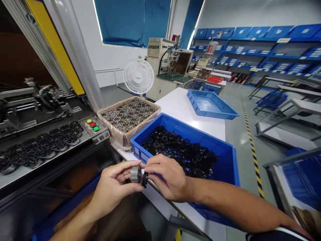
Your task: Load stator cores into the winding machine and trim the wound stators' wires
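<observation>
My left hand [115,184] is closed round a silver metal ring [135,174], a short cylinder with a dark inside. Facing its open end is a black plastic part [144,179], pinched between the fingers of my right hand [167,177]. The two pieces are very close together; I cannot tell whether they touch. Just beyond my right hand stands a deep blue bin [225,152] with many loose black round parts [173,144] in it. To its left a cardboard box [117,135] lined with plastic holds rows of metal rings [130,113].
At left is a machine with yellow, red and green buttons [96,128]; many dark ring assemblies [50,147] stand on its ledge. A light blue tray [208,103] lies on the white table [173,103]. A white fan [138,76] stands behind the box.
</observation>
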### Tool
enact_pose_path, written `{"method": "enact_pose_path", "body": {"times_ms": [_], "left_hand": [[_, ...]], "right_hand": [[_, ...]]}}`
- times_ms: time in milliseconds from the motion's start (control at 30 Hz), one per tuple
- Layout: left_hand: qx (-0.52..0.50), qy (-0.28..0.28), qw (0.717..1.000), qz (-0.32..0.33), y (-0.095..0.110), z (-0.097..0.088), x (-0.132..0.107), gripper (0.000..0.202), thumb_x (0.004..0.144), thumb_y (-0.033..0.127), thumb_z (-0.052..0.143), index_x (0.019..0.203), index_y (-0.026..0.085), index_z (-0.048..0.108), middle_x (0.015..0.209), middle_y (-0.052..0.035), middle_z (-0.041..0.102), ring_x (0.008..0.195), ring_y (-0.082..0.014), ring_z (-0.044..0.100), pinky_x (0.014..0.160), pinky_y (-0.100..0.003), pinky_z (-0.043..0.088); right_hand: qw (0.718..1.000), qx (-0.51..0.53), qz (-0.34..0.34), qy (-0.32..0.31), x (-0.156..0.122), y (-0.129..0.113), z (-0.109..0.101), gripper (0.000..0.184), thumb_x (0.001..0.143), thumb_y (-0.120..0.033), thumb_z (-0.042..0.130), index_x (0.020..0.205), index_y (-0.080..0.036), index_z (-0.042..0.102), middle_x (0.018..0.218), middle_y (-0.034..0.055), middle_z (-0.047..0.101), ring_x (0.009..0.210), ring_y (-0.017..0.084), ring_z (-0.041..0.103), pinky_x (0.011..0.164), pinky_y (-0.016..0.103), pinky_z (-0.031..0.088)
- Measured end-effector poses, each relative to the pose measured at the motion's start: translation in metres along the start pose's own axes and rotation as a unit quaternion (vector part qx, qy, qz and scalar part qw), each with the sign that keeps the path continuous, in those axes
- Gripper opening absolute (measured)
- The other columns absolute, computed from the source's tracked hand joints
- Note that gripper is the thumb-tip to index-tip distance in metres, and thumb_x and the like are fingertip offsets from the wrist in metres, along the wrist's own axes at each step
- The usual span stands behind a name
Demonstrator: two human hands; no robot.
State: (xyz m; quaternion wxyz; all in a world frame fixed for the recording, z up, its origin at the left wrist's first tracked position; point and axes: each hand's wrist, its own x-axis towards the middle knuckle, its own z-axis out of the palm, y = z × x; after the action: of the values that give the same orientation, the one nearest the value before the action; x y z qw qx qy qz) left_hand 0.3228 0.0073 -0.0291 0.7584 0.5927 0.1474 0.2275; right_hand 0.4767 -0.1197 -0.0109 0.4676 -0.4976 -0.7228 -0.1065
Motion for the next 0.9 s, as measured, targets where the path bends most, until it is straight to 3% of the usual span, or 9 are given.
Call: {"method": "enact_pose_path", "body": {"times_ms": [200,433,767,900], "left_hand": [[-0.034,-0.011,0.999,0.004,-0.003,0.009,-0.017,0.046,0.055,0.007,0.087,0.098,0.022,0.076,0.090,-0.0033,0.080,0.081,-0.0210,0.076,0.073,-0.024,0.063],[-0.019,0.023,0.999,0.026,0.001,0.009,-0.029,0.046,0.055,0.005,0.086,0.098,0.020,0.076,0.087,-0.0041,0.080,0.077,-0.0213,0.077,0.072,-0.024,0.063],[-0.016,-0.006,1.000,-0.009,-0.002,0.005,-0.029,0.050,0.057,0.005,0.086,0.100,0.028,0.077,0.092,-0.0003,0.080,0.083,-0.0230,0.076,0.074,-0.024,0.063],[0.054,0.003,0.999,0.006,-0.008,0.005,-0.033,0.047,0.069,0.016,0.081,0.112,0.032,0.073,0.103,-0.0003,0.078,0.093,-0.0228,0.074,0.079,-0.024,0.061]], "right_hand": [[1.000,-0.004,-0.014,-0.007,-0.003,-0.007,0.004,0.026,0.086,-0.008,0.058,0.111,-0.014,0.059,0.092,0.0099,0.063,0.088,0.018,0.062,0.074,0.031,0.056],[0.998,0.020,-0.048,-0.045,-0.007,-0.010,0.006,0.048,0.081,-0.018,0.063,0.127,-0.012,0.050,0.105,0.0147,0.062,0.099,0.023,0.062,0.075,0.034,0.057],[0.985,-0.063,-0.148,-0.056,-0.007,-0.004,0.005,0.033,0.087,-0.024,0.066,0.113,-0.006,0.059,0.096,0.0149,0.066,0.092,0.021,0.064,0.077,0.033,0.057],[0.986,-0.064,-0.145,-0.058,-0.008,-0.002,0.010,0.028,0.088,-0.024,0.064,0.108,-0.006,0.062,0.098,0.0145,0.067,0.094,0.020,0.063,0.080,0.032,0.057]]}}
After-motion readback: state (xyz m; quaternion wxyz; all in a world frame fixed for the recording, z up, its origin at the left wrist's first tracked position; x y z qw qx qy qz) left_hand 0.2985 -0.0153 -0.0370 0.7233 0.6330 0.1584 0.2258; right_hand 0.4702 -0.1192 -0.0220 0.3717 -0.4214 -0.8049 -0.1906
